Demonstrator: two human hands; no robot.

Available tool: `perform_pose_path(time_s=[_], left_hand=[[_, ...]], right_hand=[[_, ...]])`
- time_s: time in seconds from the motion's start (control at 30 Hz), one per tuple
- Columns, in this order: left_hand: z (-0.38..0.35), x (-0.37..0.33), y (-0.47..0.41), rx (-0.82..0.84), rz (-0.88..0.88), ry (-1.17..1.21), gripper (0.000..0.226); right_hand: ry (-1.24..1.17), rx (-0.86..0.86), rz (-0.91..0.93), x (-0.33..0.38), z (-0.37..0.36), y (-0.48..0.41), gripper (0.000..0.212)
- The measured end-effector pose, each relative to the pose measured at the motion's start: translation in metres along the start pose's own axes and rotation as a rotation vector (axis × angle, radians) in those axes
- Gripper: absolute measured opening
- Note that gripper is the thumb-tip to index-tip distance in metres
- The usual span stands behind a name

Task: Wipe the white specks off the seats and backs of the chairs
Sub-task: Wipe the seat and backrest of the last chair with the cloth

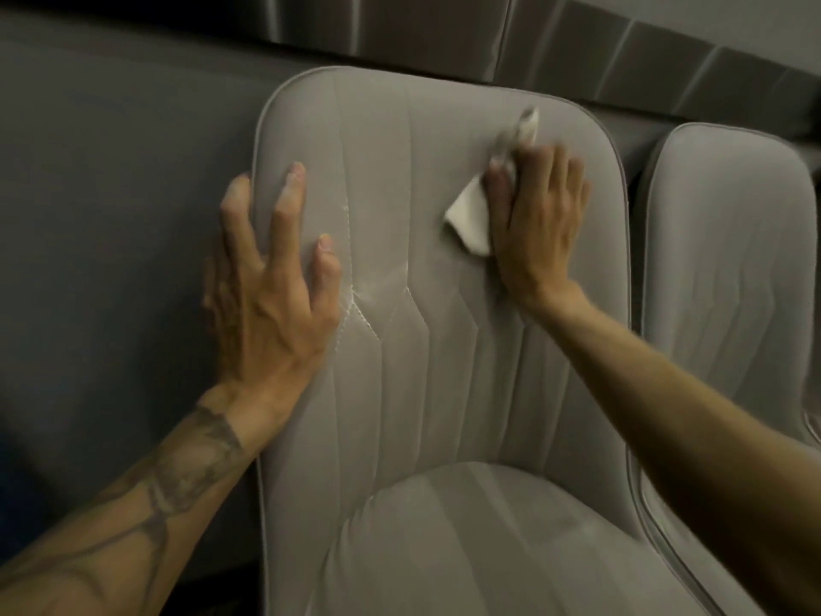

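One stitched grey backrest (pixel 422 331), left hand (pixel 266 300) splayed against it, right hand (pixel 540 215) flat, pressing white cloth (pixel 471 217)

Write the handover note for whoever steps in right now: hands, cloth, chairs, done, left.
Left hand: spread, bracing the left edge of the near chair's backrest.
Right hand: flat, pressing the white cloth on the backrest's upper right.
Done: nothing shown finished; wiping is at the upper right.
Left: whitish marks along the centre stitching, then the seat and the second chair to the right.
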State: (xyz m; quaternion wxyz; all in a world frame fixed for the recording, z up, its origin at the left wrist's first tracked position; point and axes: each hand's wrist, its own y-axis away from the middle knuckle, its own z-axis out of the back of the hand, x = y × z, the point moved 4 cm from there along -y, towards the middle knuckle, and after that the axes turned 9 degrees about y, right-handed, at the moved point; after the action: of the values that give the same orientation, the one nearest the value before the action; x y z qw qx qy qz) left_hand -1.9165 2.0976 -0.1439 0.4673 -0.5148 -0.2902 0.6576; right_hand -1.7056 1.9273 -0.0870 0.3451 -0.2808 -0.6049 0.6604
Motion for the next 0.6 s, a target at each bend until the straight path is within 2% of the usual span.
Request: perform_pose_path(time_s=[0.13,0.2,0.33,0.37,0.43,0.5,0.57,0.6], left_hand=[[-0.001,0.000,-0.001,0.010,0.001,-0.012,0.054],[-0.002,0.001,-0.001,0.012,-0.002,-0.026,0.054],[-0.001,0.000,-0.001,0.012,0.008,-0.044,0.054],[-0.001,-0.001,-0.002,0.004,0.009,-0.052,0.054],[-0.003,-0.002,-0.001,0.001,0.011,-0.057,0.054],[-0.004,-0.001,-0.002,-0.010,0.020,-0.062,0.054],[-0.004,0.001,0.000,-0.022,0.022,-0.068,0.052],[-0.005,0.000,0.000,-0.030,0.014,-0.068,0.052]], right_hand=[[-0.064,0.207,0.169,0.002,0.018,0.100,0.024],[-0.029,0.244,0.188,0.002,0.022,0.099,0.022],[0.015,0.135,0.242,0.009,0.009,0.004,0.038],[0.033,0.093,0.218,0.009,0.003,-0.025,0.042],[0.060,-0.003,0.056,0.004,-0.003,-0.059,0.044],[0.040,-0.017,-0.069,0.004,-0.008,-0.044,0.041],[-0.026,0.009,0.009,0.010,0.000,0.005,0.035],[-0.071,0.065,0.116,0.012,0.007,0.037,0.032]])
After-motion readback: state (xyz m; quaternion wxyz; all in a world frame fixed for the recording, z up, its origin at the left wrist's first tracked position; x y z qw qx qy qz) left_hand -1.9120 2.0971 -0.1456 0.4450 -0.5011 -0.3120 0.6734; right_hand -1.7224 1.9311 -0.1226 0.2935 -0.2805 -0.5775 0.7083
